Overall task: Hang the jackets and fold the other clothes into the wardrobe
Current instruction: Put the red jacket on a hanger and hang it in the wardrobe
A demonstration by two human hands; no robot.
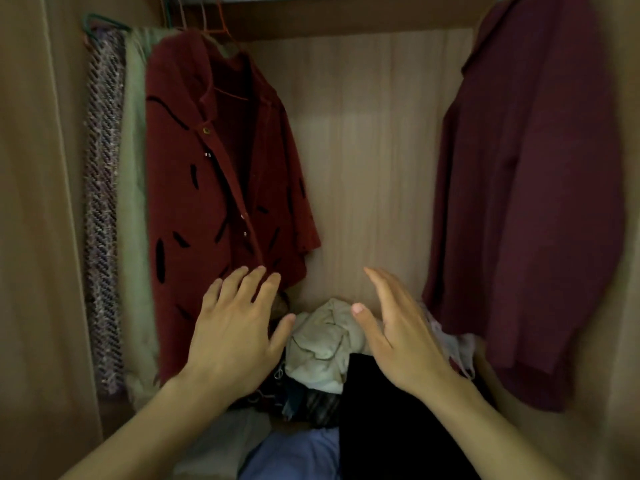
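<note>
I look into a wooden wardrobe (363, 150). A dark red jacket with black marks (214, 188) hangs on a hanger at the left, and a maroon jacket (526, 202) hangs at the right. On the wardrobe floor lies a heap of clothes: a crumpled beige garment (322, 344), a black garment (391, 420) and a blue one (298, 455). My left hand (235, 334) hovers with straight, spread fingers over the heap's left side, in front of the red jacket's hem. My right hand (401, 334) is held flat and edge-on above the black garment. Neither hand holds anything.
A pale green garment (135, 209) and a purple knitted one (104, 202) hang at the far left on a green hanger (100, 22). The wardrobe's side panel (38, 237) stands close at the left. Bare back wall shows between the two jackets.
</note>
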